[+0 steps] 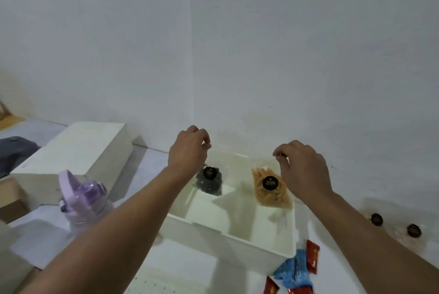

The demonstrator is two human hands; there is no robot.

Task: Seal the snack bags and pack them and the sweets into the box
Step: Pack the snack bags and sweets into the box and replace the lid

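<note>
An open white box (pixel 228 254) sits on the table in front of me. Inside it at the far left stands a clear bag of dark snacks (pixel 209 181) with a black round sticker; my left hand (pixel 190 151) pinches its top. At the far right of the box a clear bag of orange stick snacks (pixel 270 190) hangs from the pinched fingers of my right hand (pixel 304 170). Red and blue wrapped sweets (pixel 295 270) lie on the table by the box's near right corner. Two more bags with black stickers (pixel 395 225) lie further right.
The white box lid (pixel 78 151) rests at the left against the wall. A purple water bottle (pixel 83 201) stands left of the box, beside my left forearm. A brown cardboard box (pixel 11 201) and a dark grey item (pixel 14 151) sit at the far left.
</note>
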